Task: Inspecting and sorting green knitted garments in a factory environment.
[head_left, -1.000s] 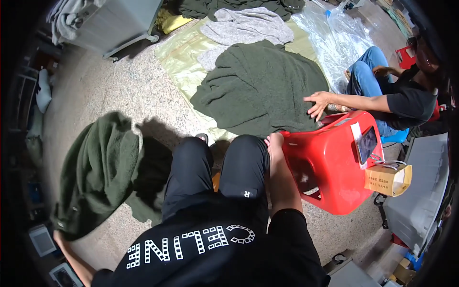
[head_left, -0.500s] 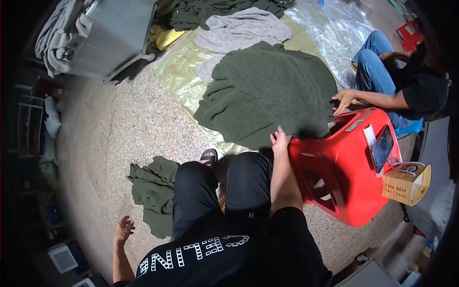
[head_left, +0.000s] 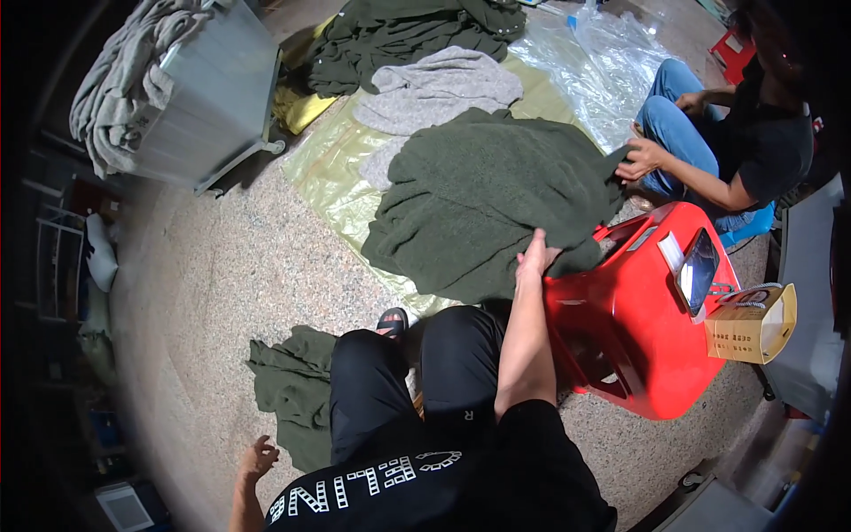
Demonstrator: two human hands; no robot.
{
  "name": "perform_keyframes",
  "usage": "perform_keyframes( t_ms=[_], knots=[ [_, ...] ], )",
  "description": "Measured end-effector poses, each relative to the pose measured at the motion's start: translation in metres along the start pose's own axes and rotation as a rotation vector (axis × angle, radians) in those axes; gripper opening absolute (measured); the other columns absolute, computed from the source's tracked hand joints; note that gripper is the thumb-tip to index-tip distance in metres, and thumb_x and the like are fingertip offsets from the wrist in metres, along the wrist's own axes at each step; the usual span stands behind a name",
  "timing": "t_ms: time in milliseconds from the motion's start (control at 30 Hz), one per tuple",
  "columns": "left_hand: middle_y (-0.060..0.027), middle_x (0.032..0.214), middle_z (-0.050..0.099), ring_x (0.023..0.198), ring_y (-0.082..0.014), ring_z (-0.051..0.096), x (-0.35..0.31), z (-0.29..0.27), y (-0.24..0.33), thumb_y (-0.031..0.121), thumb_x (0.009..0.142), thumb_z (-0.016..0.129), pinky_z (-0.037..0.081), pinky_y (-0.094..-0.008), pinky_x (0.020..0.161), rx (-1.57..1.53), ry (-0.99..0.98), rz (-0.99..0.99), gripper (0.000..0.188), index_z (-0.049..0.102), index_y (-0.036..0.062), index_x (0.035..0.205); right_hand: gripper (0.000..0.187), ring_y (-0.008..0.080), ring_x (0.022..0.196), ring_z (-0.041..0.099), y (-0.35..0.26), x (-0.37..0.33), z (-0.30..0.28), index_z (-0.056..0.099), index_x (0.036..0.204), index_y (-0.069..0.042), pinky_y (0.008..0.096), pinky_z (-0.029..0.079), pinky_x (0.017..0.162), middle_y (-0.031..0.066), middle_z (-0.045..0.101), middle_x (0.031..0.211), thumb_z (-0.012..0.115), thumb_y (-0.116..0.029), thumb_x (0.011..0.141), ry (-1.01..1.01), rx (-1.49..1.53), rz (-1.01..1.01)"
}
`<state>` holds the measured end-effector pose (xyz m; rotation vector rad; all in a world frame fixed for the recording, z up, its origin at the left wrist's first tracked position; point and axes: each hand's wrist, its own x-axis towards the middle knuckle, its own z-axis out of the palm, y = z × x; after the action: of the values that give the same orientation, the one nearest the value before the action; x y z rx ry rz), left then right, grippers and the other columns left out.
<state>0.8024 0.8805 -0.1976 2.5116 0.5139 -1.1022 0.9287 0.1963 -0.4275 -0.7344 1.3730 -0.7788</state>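
Observation:
A wide heap of dark green knitted cloth [head_left: 483,191] lies in front of my knees. My right hand [head_left: 535,261] is closed on its near edge, where the cloth folds around the fingers. Off to my left, my left hand [head_left: 258,459] hangs with fingers apart and loosely bent, holding nothing. Beside it a smaller crumpled dark green cloth [head_left: 300,399] lies on the floor by my left leg. A co-worker's hand [head_left: 642,160] grips the heap's right corner and holds it raised.
At my right stands a red plastic stool [head_left: 660,355] bearing a phone [head_left: 698,270] and a yellow paper bag [head_left: 749,332]. Grey cloth [head_left: 439,89] and more dark green cloth [head_left: 417,35] lie farther off on plastic sheeting [head_left: 332,191]. A wheeled grey bin [head_left: 217,97] stands far left.
My right hand has closed on the cloth's near edge, which now folds there. The co-worker's hand has lifted the right corner. My left hand has shifted closer to the small cloth.

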Motion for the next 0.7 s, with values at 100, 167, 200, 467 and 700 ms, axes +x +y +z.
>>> perform_keyframes(
  t_ms=[100,167,200,467,700],
  knots=[
    [-0.0173,0.096,0.061,0.073,-0.0208,0.063,0.011,0.001,-0.01,0.017,0.077,0.061,0.051,-0.0302,0.056,-0.006,-0.039,0.009,0.062,0.033,-0.0018,0.129,0.04,0.0336,0.112,0.042,-0.045,0.009,0.01,0.057,0.106,-0.001,0.0416,0.038,0.087,0.0186,0.044,0.125,0.049,-0.035,0.086,0.096,-0.563,-0.509],
    [-0.0164,0.095,0.062,0.072,-0.02,0.063,0.021,0.002,-0.014,0.017,0.077,0.062,0.051,-0.0302,0.055,-0.018,-0.015,0.019,0.062,0.033,-0.0026,0.129,0.029,0.035,0.09,0.047,-0.074,-0.008,0.019,0.054,0.073,0.003,0.0422,0.037,0.079,0.0193,0.053,0.086,0.05,-0.023,0.087,0.07,-0.604,-1.02],
    [-0.0155,0.093,0.062,0.071,-0.0189,0.063,0.027,0.001,-0.015,0.017,0.077,0.062,0.05,-0.03,0.055,-0.021,-0.001,0.03,0.061,0.035,-0.0037,0.127,0.031,0.0355,0.08,0.046,-0.088,-0.024,0.029,0.045,0.067,0.003,0.0435,0.037,0.073,0.0186,0.05,0.079,0.051,-0.021,0.086,-0.073,-0.479,-1.058],
    [-0.0185,0.107,0.059,0.091,-0.0225,0.06,0.024,0.007,0.099,0.011,0.079,0.059,0.048,-0.0308,0.074,0.16,0.031,0.46,0.053,0.038,-0.0064,0.125,0.008,0.0314,0.071,0.046,-0.184,-0.228,0.063,0.048,0.067,-0.006,0.0407,0.037,0.061,0.0131,0.047,0.069,0.055,-0.006,0.072,-0.651,-0.154,-1.538],
    [-0.0155,0.125,0.047,0.114,-0.0232,0.046,-0.104,-0.047,0.31,0.021,0.088,0.049,0.034,-0.0356,0.098,-0.747,0.381,1.307,0.044,0.042,-0.0006,0.127,0.011,0.0229,0.053,0.054,-0.18,-0.399,-0.037,0.052,0.08,-0.004,0.0329,0.043,0.047,0.0075,0.046,0.064,0.056,-0.005,0.07,-1.707,-0.127,-1.435]
  ],
)
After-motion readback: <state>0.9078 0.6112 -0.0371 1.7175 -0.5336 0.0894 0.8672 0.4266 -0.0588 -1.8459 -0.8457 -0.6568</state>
